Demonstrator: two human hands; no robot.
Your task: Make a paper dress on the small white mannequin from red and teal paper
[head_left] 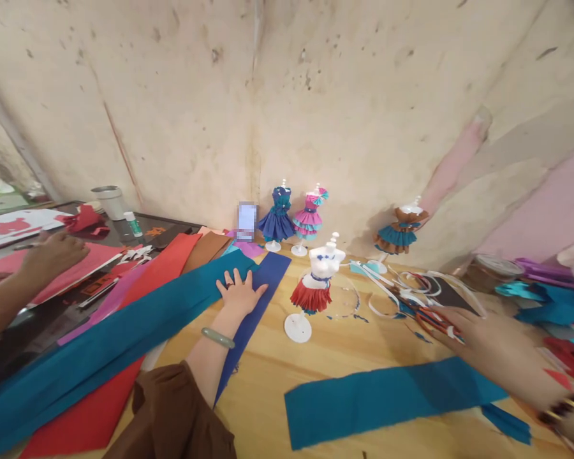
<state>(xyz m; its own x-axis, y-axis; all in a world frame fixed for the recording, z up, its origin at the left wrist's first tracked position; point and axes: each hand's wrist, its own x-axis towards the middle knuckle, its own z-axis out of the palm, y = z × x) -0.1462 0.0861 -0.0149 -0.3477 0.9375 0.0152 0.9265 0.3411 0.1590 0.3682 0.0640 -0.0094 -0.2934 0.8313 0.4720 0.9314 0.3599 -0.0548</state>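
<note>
My left hand lies flat with its fingers spread on a long teal strip, its thumb side over a dark blue strip. At the right, my right hand reaches over orange-handled scissors among cords and headbands; its fingertips are blurred and partly hidden, so a grip cannot be made out. Below it lies a second teal piece. Between my hands stands a small white dress form wearing a red pleated skirt, on a round white base.
Three dressed forms stand by the wall. A phone, glue stick and cup are further left. Another person's hand is over pink paper. Teal scraps lie right.
</note>
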